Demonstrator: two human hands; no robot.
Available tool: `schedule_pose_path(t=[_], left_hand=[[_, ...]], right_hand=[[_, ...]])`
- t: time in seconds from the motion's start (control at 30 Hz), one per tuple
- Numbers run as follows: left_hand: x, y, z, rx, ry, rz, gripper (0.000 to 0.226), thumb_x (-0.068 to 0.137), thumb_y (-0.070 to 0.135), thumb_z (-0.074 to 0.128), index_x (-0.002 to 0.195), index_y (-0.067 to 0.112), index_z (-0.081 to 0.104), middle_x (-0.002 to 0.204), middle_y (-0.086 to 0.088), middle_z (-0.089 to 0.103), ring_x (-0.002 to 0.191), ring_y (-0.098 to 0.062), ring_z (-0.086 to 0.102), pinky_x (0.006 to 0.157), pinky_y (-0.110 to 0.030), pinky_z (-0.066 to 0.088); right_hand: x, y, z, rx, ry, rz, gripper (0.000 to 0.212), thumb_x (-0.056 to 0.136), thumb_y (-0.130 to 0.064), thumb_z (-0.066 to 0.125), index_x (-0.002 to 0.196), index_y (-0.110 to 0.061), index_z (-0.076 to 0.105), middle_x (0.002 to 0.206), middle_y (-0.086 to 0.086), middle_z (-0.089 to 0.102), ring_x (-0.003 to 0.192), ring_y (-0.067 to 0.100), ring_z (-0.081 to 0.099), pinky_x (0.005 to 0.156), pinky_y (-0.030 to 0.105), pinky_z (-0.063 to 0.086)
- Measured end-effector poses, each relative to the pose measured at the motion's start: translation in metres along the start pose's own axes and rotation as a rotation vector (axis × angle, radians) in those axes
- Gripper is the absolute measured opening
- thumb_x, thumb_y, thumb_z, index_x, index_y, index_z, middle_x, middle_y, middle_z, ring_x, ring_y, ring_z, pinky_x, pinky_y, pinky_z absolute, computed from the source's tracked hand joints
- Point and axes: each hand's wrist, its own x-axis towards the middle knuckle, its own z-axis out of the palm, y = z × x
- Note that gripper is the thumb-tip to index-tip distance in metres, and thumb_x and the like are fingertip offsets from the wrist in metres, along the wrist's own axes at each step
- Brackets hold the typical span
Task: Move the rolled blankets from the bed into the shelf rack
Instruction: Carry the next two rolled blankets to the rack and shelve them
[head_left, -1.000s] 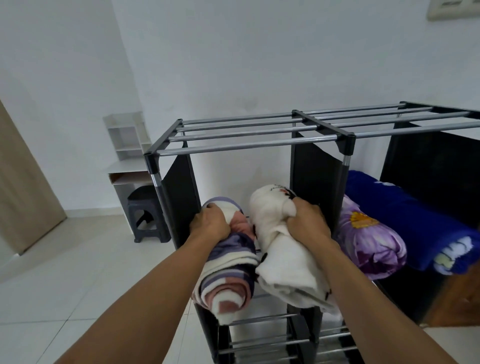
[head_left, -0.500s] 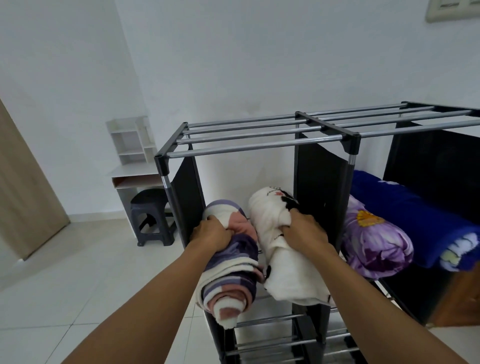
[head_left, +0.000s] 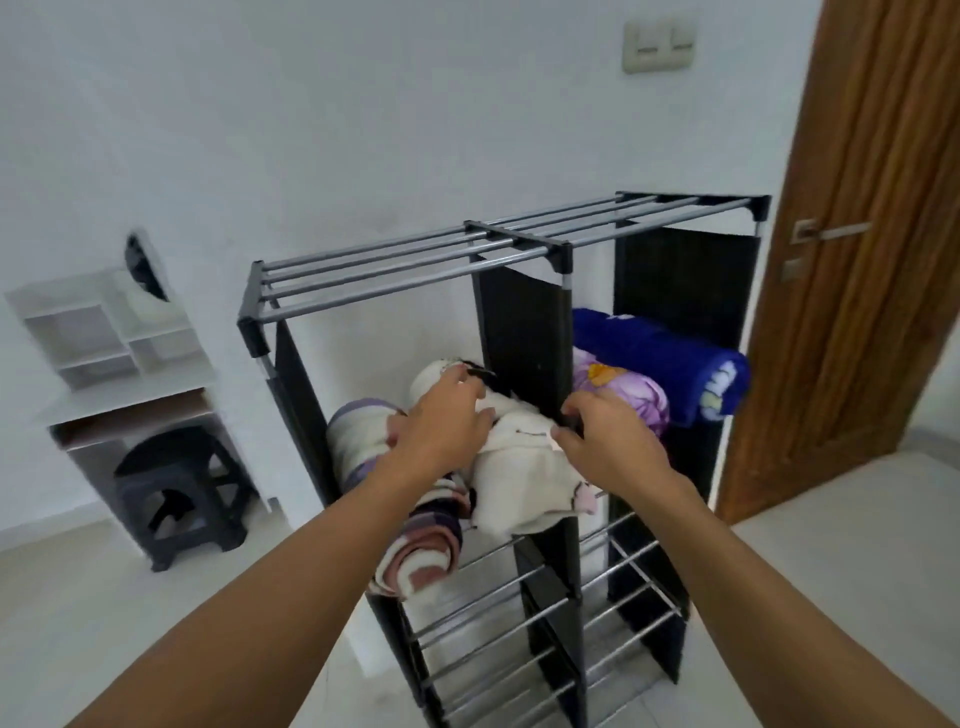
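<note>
Centre frame, the left hand (head_left: 441, 423) lies loose-fingered on the white rolled blanket (head_left: 519, 462) in the shelf rack (head_left: 415, 265); the right hand (head_left: 608, 441) hovers half-curled beside it, gripping nothing.

- No text, label, brand, number or sign can be read anywhere.
- The blue blanket (head_left: 670, 364) bears a pale printed mark at its end, too blurred to read.

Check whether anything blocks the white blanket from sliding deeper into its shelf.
Nothing visible blocks it. The white blanket lies on the shelf rack beside the striped blanket, with open space behind. The left hand rests on it; the right hand hovers open.
</note>
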Motion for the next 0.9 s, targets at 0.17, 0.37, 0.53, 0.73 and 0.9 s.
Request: schedule_pose_path(t=[0.17, 0.37, 0.53, 0.73, 0.9], left_hand=[[-0.026, 0.05, 0.021, -0.123, -0.043, 0.447, 0.022, 0.092, 0.024, 0.058, 0.104, 0.009, 0.069, 0.107, -0.009, 0.067, 0.1, -0.026, 0.062, 0.086, -0.036, 0.048], [-0.126, 0.146, 0.066, -0.246, -0.382, 0.79, 0.027, 0.09, 0.033, 0.059, 0.109, 0.016, 0.067, 0.108, -0.008, 0.072, 0.102, -0.029, 0.065, 0.088, -0.037, 0.053], [-0.26, 0.244, 0.083, -0.189, -0.748, 1.211, 0.028, 0.093, 0.029, 0.057, 0.114, 0.014, 0.067, 0.111, -0.01, 0.07, 0.106, -0.027, 0.062, 0.09, -0.032, 0.048], [-0.412, 0.368, 0.072, -0.337, -0.821, 1.548, 0.028, 0.092, 0.028, 0.059, 0.116, 0.013, 0.064, 0.103, -0.005, 0.071, 0.097, -0.023, 0.063, 0.087, -0.038, 0.052], [-0.525, 0.441, 0.09, -0.381, -1.014, 1.669, 0.026, 0.092, 0.028, 0.059, 0.113, 0.014, 0.065, 0.094, -0.003, 0.07, 0.088, -0.019, 0.063, 0.083, -0.034, 0.053]], right_hand=[[-0.095, 0.023, -0.028, -0.066, 0.132, 0.294, 0.034, 0.087, -0.035, 0.056, 0.115, -0.014, 0.06, 0.115, 0.011, 0.057, 0.106, 0.031, 0.058, 0.088, 0.04, 0.048], [-0.296, 0.043, -0.07, -0.116, 0.226, 0.787, 0.038, 0.09, -0.037, 0.056, 0.121, -0.015, 0.057, 0.124, 0.009, 0.059, 0.114, 0.028, 0.055, 0.093, 0.036, 0.044], [-0.46, 0.029, -0.095, -0.012, 0.464, 1.132, 0.031, 0.091, -0.035, 0.056, 0.107, -0.01, 0.062, 0.097, 0.004, 0.066, 0.096, 0.025, 0.059, 0.074, 0.028, 0.04], [-0.632, 0.01, -0.129, 0.015, 0.839, 1.495, 0.041, 0.091, -0.038, 0.056, 0.119, -0.008, 0.057, 0.115, 0.013, 0.067, 0.11, 0.031, 0.06, 0.08, 0.029, 0.041], [-0.753, 0.005, -0.139, 0.046, 0.994, 1.701, 0.031, 0.088, -0.034, 0.061, 0.108, -0.011, 0.061, 0.106, 0.012, 0.068, 0.104, 0.03, 0.062, 0.086, 0.031, 0.043]])
